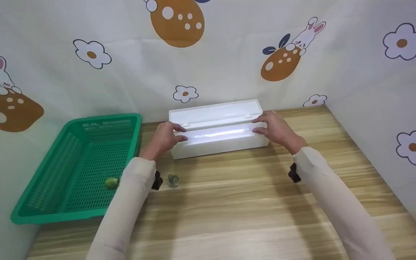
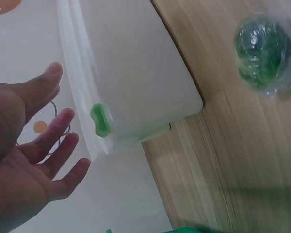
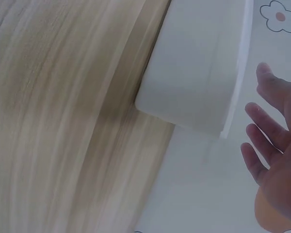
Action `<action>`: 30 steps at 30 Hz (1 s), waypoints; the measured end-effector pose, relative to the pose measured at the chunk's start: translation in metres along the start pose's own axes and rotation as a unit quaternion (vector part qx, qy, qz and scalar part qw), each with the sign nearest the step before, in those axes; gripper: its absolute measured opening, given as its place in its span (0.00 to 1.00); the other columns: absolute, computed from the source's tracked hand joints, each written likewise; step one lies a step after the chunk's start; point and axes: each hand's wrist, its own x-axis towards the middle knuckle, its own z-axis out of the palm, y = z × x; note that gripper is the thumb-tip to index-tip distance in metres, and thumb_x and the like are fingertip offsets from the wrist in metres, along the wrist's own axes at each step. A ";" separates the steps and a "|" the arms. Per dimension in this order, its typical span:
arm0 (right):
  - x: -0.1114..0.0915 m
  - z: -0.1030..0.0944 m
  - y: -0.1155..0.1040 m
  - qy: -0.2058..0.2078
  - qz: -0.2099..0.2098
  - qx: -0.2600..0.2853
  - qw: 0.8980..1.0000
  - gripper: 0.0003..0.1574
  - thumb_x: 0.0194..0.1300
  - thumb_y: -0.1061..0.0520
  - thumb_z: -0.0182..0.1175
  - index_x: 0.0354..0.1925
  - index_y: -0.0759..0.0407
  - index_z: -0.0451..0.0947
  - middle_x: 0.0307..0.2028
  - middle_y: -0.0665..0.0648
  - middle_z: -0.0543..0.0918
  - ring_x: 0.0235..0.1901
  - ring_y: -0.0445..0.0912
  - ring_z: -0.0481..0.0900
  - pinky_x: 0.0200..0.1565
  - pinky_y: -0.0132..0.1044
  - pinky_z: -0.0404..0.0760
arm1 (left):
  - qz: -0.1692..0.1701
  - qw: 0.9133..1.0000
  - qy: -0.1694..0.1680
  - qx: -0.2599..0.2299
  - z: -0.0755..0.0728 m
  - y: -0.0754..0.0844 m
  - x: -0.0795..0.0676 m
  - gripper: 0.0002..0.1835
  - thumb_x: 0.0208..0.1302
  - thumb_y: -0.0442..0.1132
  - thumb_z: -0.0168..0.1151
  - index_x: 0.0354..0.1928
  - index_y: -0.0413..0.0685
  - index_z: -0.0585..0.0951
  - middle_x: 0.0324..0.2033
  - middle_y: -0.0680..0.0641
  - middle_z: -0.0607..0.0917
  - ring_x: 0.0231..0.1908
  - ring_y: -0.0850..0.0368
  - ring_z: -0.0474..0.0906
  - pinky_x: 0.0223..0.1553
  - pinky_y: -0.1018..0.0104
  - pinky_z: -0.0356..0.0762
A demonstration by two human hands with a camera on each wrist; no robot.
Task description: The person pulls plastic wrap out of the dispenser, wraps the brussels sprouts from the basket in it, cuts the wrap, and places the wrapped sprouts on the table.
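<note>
A long white box (image 1: 219, 146) stands near the back of the table with its lid (image 1: 215, 112) raised at the rear and a shiny, clear-looking surface inside. At the box's left end is my left hand (image 1: 166, 137), thumb and fingers apart over the edge. My right hand (image 1: 274, 126) is at the right end in much the same way. Both wrist views show spread, slightly bent fingers with nothing visible between them. A small green piece (image 2: 100, 120) sits on the box's left end. In front of the box lies a green, roundish thing wrapped in clear film (image 2: 264, 53).
A green plastic basket (image 1: 74, 216) stands to the left, with a small green roundish item (image 1: 112, 183) inside. The wooden-patterned table (image 1: 229, 216) meets a patterned cloth (image 1: 229, 65) at the back and on the right.
</note>
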 end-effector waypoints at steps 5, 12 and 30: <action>0.003 0.003 0.006 -0.028 0.035 0.002 0.999 0.22 0.65 0.56 0.67 0.56 0.63 0.82 0.59 0.69 0.80 0.65 0.64 0.68 0.69 0.60 0.65 | 0.006 1.000 -0.011 0.001 0.003 -0.007 0.007 0.19 0.61 0.38 0.72 0.53 0.40 0.85 0.59 0.39 0.83 0.64 0.42 0.75 0.67 0.48 0.71; 0.004 0.010 0.008 -0.025 0.038 0.001 0.999 0.20 0.66 0.55 0.66 0.54 0.62 0.84 0.56 0.66 0.83 0.59 0.62 0.73 0.63 0.57 0.70 | 0.009 1.000 -0.011 0.010 0.006 -0.015 0.011 0.16 0.62 0.35 0.71 0.51 0.38 0.86 0.55 0.38 0.85 0.60 0.42 0.77 0.63 0.49 0.75; 0.010 0.026 0.001 0.052 0.016 -0.052 0.997 0.10 0.66 0.59 0.66 0.42 0.62 0.88 0.40 0.64 0.85 0.45 0.59 0.77 0.49 0.52 0.74 | 0.051 0.997 0.036 0.036 0.010 -0.025 0.011 0.07 0.63 0.32 0.68 0.40 0.37 0.89 0.41 0.39 0.90 0.47 0.43 0.84 0.50 0.51 0.81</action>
